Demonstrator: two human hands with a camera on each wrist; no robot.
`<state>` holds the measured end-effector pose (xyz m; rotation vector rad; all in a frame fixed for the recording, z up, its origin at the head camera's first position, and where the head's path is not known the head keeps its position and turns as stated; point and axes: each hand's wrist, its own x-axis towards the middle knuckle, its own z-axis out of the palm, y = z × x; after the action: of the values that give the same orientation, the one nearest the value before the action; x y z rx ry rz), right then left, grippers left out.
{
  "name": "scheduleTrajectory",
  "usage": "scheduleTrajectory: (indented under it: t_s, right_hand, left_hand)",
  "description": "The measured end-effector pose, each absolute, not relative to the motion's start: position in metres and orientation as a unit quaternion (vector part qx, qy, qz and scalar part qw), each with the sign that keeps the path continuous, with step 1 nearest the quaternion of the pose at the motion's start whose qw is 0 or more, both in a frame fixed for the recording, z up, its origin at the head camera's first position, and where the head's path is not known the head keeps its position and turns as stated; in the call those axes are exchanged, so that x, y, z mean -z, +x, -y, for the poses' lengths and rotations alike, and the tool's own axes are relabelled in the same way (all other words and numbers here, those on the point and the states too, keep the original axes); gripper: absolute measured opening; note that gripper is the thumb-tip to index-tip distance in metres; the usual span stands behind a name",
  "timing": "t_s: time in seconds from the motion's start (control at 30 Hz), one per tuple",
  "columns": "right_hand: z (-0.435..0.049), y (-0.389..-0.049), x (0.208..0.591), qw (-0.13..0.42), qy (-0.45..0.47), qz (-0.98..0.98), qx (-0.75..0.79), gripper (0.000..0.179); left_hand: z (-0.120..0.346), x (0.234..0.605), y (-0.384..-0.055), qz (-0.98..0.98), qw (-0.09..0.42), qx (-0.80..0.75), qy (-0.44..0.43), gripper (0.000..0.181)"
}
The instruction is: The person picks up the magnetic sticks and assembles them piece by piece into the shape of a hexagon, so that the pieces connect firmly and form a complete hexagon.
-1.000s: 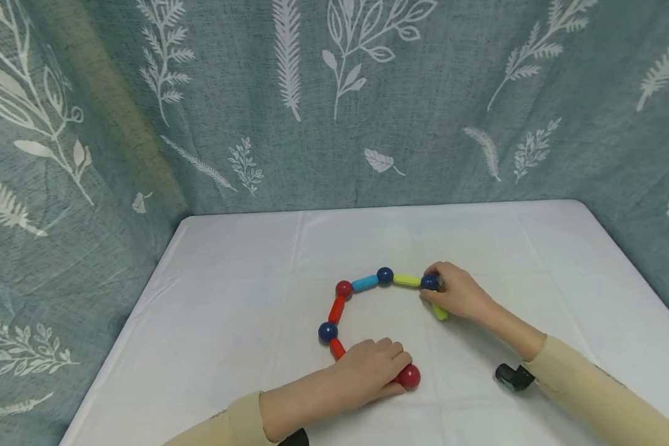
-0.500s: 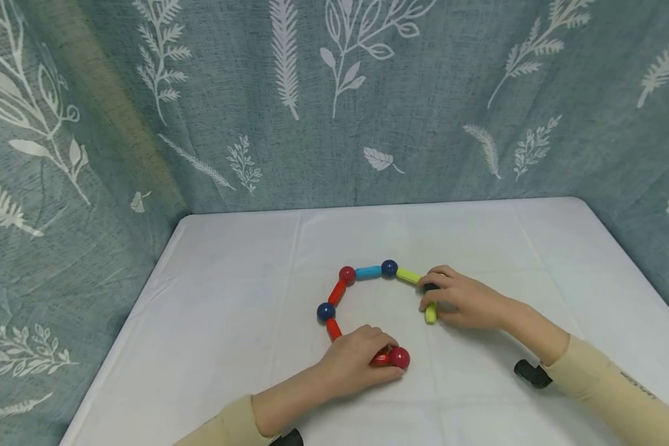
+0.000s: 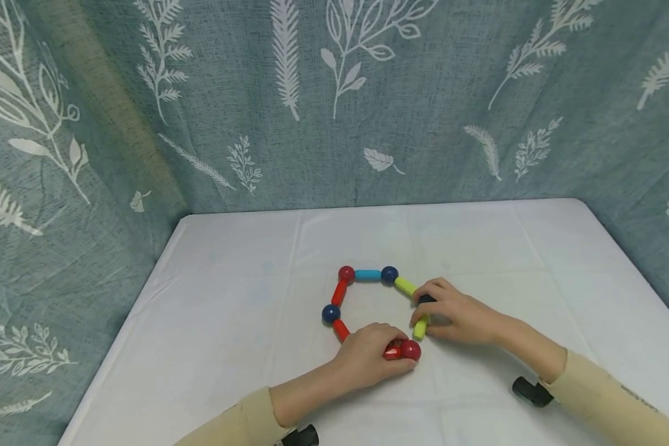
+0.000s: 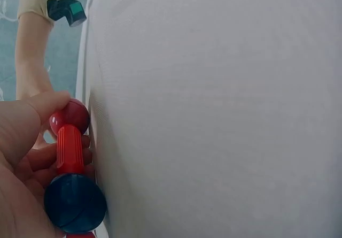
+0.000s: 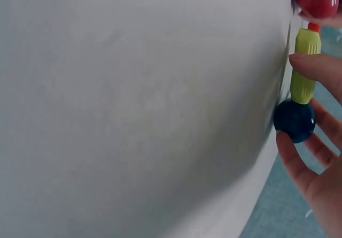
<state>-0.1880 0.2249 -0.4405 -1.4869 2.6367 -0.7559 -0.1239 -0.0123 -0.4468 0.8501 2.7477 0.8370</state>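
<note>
Toy balls and ribbed rods lie joined end to end in a nearly closed ring. My left hand point(image 3: 370, 353) grips the near end, its thumb on a red ball point(image 4: 72, 118) and its fingers behind a red rod point(image 4: 70, 151). A blue ball point(image 4: 75, 203) sits at that rod's other end, hidden by the hand in the head view. My right hand point(image 3: 459, 316) holds the other end. Its thumb presses a yellow-green rod point(image 5: 307, 41) and its fingers hold a dark blue ball point(image 5: 295, 121). In the head view, the rod's free end is close to the red ball.
Away from the hands, the ring runs through a blue ball point(image 3: 331, 314), a red rod point(image 3: 339, 293), a red ball point(image 3: 346, 274), a light blue rod point(image 3: 367, 276) and another blue ball point(image 3: 389, 275). White cloth point(image 3: 245, 279) covers the table; a leaf-patterned curtain point(image 3: 323, 161) hangs behind.
My right hand has swung its end of the chain toward me and leftward. My left hand has shifted slightly right, so the gap between the ring's two ends has narrowed.
</note>
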Motion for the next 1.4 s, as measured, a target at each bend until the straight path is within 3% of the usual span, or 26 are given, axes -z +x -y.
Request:
scheduleTrajectory:
  t_s: [0.47, 0.57, 0.67, 0.77, 0.97, 1.1, 1.4]
  right_hand:
    - [-0.222, -0.182, 0.435, 0.048, -0.459, -0.853, 0.243, 0.025]
    - [-0.220, -0.183, 0.433, 0.038, -0.443, -0.860, 0.249, 0.028]
    - [-0.214, -0.185, 0.432, 0.006, -0.407, -0.878, 0.253, 0.026]
    - [-0.206, -0.190, 0.434, -0.017, -0.356, -0.901, 0.249, 0.030]
    - [-0.191, -0.202, 0.437, 0.036, -0.280, -0.920, 0.273, 0.048]
    - [-0.189, -0.210, 0.441, 0.060, -0.262, -0.920, 0.284, 0.050]
    - [-0.194, -0.219, 0.443, 0.041, -0.214, -0.930, 0.294, 0.050]
  left_hand:
    - [0.018, 0.441, -0.125, -0.912, 0.073, -0.277, 0.295, 0.040]
    - [0.027, 0.437, -0.133, -0.910, 0.033, -0.292, 0.291, 0.039]
    - [0.040, 0.435, -0.147, -0.911, -0.040, -0.311, 0.269, 0.036]
    - [0.054, 0.436, -0.163, -0.915, -0.077, -0.335, 0.214, 0.044]
    - [0.068, 0.444, -0.184, -0.916, -0.013, -0.378, 0.132, 0.060]
    - [0.064, 0.448, -0.189, -0.907, 0.000, -0.391, 0.154, 0.059]
    - [0.052, 0.450, -0.200, -0.905, 0.005, -0.371, 0.208, 0.056]
